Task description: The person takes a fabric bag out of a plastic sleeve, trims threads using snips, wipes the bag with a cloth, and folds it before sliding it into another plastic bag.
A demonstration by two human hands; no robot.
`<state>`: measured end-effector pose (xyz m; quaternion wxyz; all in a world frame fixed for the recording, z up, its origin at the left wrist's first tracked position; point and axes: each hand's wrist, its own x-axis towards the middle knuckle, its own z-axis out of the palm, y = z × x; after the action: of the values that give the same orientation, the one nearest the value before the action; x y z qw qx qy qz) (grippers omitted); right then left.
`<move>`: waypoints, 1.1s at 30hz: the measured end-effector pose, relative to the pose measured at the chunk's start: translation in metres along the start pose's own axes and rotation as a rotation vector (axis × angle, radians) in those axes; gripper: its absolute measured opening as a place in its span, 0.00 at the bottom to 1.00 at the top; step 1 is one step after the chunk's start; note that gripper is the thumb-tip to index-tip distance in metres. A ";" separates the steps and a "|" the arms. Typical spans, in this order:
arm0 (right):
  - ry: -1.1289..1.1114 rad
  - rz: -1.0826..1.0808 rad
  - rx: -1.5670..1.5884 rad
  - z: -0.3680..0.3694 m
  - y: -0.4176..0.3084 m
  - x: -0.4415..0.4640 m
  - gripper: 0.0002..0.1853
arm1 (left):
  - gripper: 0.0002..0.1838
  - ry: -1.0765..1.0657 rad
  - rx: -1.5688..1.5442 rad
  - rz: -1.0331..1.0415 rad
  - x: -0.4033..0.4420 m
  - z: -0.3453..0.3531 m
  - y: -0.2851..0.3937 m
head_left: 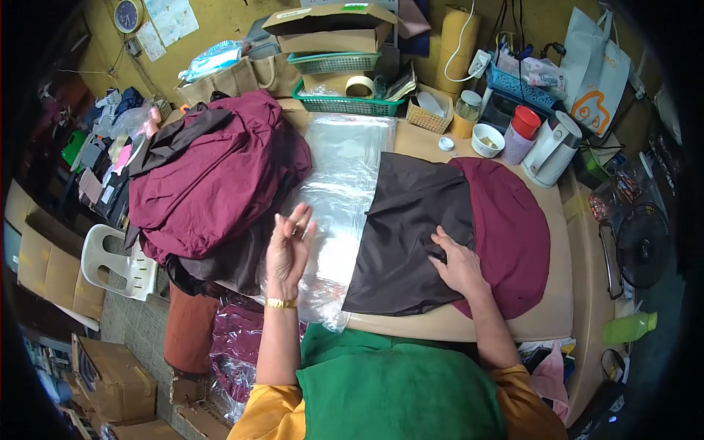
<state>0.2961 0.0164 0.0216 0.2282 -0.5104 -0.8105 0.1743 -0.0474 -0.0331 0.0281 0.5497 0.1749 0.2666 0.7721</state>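
Note:
A black and maroon cloth piece lies spread on the table, its black part to the left and its rounded maroon part to the right. My right hand rests on the black part near the seam, fingers apart. Raised above a stack of clear plastic bags, my left hand is turned palm up with its fingers partly curled and nothing visible in them. A large heap of maroon and black cloth is just left of the bags.
Green baskets holding tape stand at the back. To the right are a jar, a white bowl, a red-lidded container and a kettle. A white chair and cardboard boxes are at the left.

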 end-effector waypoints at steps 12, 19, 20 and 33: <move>-0.200 -0.078 0.375 0.033 -0.054 0.115 0.24 | 0.22 -0.430 1.851 -0.030 0.056 0.044 -0.054; -0.268 0.051 0.305 0.046 -0.051 0.099 0.31 | 0.22 -0.147 1.425 0.089 0.027 0.001 -0.032; -0.203 0.001 0.268 0.043 -0.054 0.097 0.26 | 0.22 -0.145 1.426 0.089 0.027 -0.009 -0.035; 0.090 -0.478 -0.174 0.031 -0.114 0.087 0.10 | 0.24 -0.158 1.149 0.142 0.015 0.017 -0.033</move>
<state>0.1613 0.0457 0.0715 0.2537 -0.3294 -0.9092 0.0221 -0.0181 -0.0067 0.0215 0.3319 0.5193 0.5886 0.5231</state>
